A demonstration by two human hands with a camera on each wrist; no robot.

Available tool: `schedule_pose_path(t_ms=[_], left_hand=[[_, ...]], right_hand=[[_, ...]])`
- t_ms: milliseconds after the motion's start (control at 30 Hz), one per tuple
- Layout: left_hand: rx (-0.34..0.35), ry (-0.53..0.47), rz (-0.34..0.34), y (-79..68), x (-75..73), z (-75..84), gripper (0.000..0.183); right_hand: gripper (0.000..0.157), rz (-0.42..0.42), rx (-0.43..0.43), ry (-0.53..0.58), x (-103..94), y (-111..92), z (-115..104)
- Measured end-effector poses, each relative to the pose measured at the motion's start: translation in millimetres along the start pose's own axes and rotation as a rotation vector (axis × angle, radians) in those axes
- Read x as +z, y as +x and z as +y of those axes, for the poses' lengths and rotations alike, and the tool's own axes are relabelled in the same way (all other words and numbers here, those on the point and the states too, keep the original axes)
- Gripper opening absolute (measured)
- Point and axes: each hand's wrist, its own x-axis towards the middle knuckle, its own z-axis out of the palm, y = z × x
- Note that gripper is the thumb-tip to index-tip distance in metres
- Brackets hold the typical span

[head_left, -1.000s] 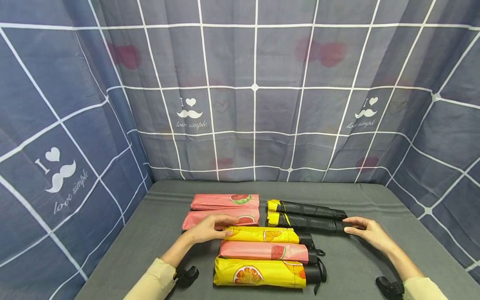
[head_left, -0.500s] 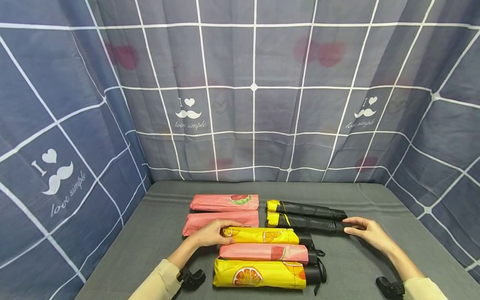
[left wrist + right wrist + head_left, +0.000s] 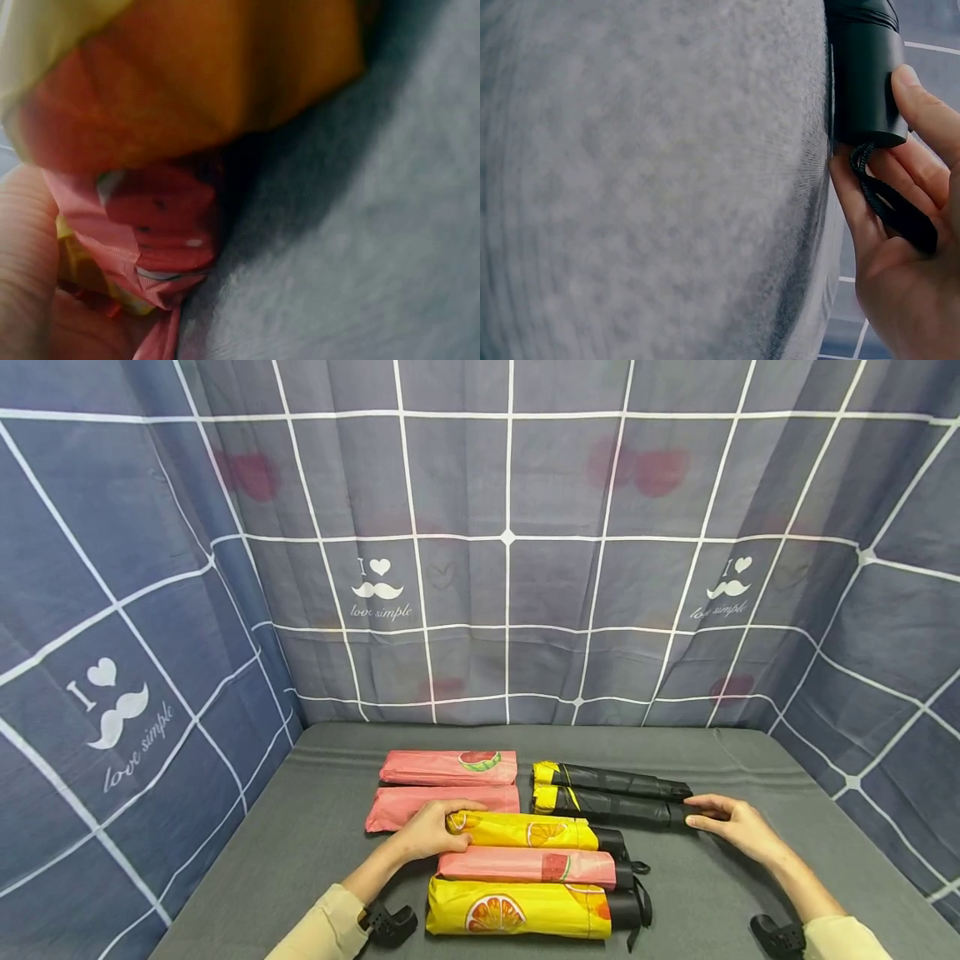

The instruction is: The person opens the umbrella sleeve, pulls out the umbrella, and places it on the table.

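Note:
In the head view my left hand holds the left end of a folded yellow umbrella with orange-slice prints, thumb on the near side and fingers over the far side. Just in front of it lie a pink umbrella with a watermelon print and another yellow umbrella. My right hand grips the handle end of the nearer black umbrella, which has a yellow tip. The right wrist view shows my thumb on its black handle, fingers beneath and a strap hanging over the palm.
Behind the left hand lie two pink umbrellas, side by side. A second black umbrella lies just behind the gripped one. Grey cloth covers the table, and a checked curtain rises around its back and sides.
My left hand has shifted a little to the right and off the nearer back pink umbrella, around the yellow umbrella's end. The right hand stays in place on the black umbrella.

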Motion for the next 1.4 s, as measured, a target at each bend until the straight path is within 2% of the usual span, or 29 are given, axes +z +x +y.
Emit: schedule_pose_path(t_ms=[100, 267, 400, 467, 600, 700, 900, 1000, 1233, 1400], left_hand=[[-0.013, -0.035, 0.051, -1.6, 1.9, 1.4, 0.046], [-0.073, -0.125, 0.136, -4.0, 2.5, 5.4, 0.042], [-0.073, -0.192, 0.191, -5.9, -2.8, 16.0, 0.040], [-0.057, -0.223, 0.212, -7.0, -7.9, 26.8, 0.039], [-0.034, -0.363, 0.216, -7.0, -17.9, 49.9, 0.040], [-0.023, -0.435, 0.220, -5.0, -21.1, 59.2, 0.041], [0.004, -0.463, 0.249, -2.7, -22.8, 69.5, 0.042], [0.017, -0.479, 0.250, -1.7, -23.1, 71.2, 0.042], [0.023, -0.497, 0.219, -1.9, -19.8, 70.7, 0.042], [0.002, -0.511, 0.188, -1.1, -21.4, 70.8, 0.043]], right_hand=[[0.045, 0.023, -0.007, -0.015, -3.5, -1, -5], [0.049, 0.110, 0.007, -0.021, -16.6, -4, -16], [0.048, 0.138, -0.025, 0.035, -21.2, -5, -29], [0.045, 0.126, -0.068, 0.087, -18.4, -4, -39], [0.040, 0.067, -0.175, 0.225, -6.0, -2, -65], [0.037, 0.007, -0.259, 0.333, 5.7, 0, -86], [0.039, -0.103, -0.382, 0.474, 25.0, 4, -114], [0.041, -0.107, -0.365, 0.465, 30.6, 6, -118], [0.046, -0.164, -0.140, 0.468, 41.4, 5, -117], [0.046, -0.120, -0.092, 0.505, 47.6, 5, -123]])
